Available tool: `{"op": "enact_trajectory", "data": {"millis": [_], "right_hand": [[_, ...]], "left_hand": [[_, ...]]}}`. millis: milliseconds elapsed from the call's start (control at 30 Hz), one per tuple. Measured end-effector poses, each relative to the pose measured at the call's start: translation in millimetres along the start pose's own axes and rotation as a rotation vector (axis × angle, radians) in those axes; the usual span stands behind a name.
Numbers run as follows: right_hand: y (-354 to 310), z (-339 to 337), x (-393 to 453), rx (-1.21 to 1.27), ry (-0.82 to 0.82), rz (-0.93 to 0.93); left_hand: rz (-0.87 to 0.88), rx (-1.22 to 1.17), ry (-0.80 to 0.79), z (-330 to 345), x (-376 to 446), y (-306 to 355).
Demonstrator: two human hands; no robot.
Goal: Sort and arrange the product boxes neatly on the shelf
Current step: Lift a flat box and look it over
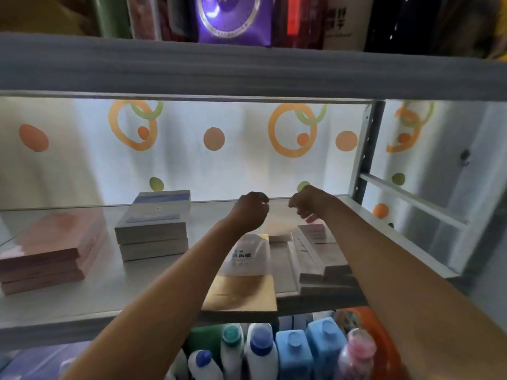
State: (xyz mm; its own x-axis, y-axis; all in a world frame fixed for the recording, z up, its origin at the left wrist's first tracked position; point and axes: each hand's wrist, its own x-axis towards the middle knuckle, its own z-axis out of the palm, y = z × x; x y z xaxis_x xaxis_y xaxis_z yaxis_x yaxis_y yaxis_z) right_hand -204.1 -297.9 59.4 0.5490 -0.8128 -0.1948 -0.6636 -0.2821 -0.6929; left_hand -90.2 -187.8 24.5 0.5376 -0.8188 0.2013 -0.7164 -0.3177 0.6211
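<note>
My left hand [251, 211] and my right hand [307, 204] hover side by side above the middle shelf [82, 305], wrists bent, fingers loosely curled downward, holding nothing. Below the left hand lies a white box with a gold edge [248, 257], resting on a flat gold box [241, 296] at the shelf's front. Under the right hand lie loose white and pinkish boxes [315, 239] and grey boxes [329, 282], unevenly placed. A stack of white-and-blue boxes [153, 229] stands left of centre. A stack of pink boxes [41, 259] sits at the far left.
The upper shelf board [247, 69] hangs low over my hands, with packaged goods on top. A metal upright [366, 149] and side rail bound the right end. Detergent bottles [288, 352] fill the level below. A dotted curtain backs the shelf.
</note>
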Motion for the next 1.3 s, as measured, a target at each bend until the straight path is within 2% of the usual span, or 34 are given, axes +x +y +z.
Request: {"op": "enact_trajectory", "data": {"millis": [100,167,333,433,533,600,733,833,900,1100,1300], "right_hand": [[-4.6,1.4,2.3,-0.181,-0.080,0.075],[-8.1,2.4,3.0,-0.266,-0.078,0.092],[-10.3,0.3,-1.3,-0.265,-0.033,0.006],[-11.2,-3.9,0.0,-0.374,0.017,0.047],[-10.0,-2.7,9.2,-0.334,-0.004,0.073],[-5.3,0.0,13.5,-0.268,-0.015,0.100],[6.1,5.5,33.2,-0.159,-0.082,0.168],[11.2,3.2,44.5,-0.003,-0.128,0.216],[11.0,0.7,44.4,0.123,-0.114,0.185],[-4.6,-11.1,12.5,0.517,0.049,-0.078],[-3.0,1.2,-49.8,0.439,0.236,-0.408]], "left_hand": [[-0.143,0.091,-0.045,13.0,14.5,-9.0],[-0.214,0.102,-0.061,20.8,19.4,-13.1],[-0.271,0.002,-0.086,30.0,25.7,-14.7],[-0.289,-0.113,-0.102,32.8,27.4,-17.2],[-0.345,-0.226,-0.092,30.3,26.6,-17.5],[-0.395,-0.398,-0.109,29.1,27.3,-21.4],[-0.449,-0.573,-0.009,25.5,31.4,-23.2],[-0.413,-0.663,0.080,13.9,32.0,-23.1],[-0.325,-0.696,0.146,4.7,31.7,-24.3],[-0.086,-0.919,0.287,-21.0,2.1,-18.1],[0.024,-1.030,0.281,-36.6,-57.2,-15.1]]}}
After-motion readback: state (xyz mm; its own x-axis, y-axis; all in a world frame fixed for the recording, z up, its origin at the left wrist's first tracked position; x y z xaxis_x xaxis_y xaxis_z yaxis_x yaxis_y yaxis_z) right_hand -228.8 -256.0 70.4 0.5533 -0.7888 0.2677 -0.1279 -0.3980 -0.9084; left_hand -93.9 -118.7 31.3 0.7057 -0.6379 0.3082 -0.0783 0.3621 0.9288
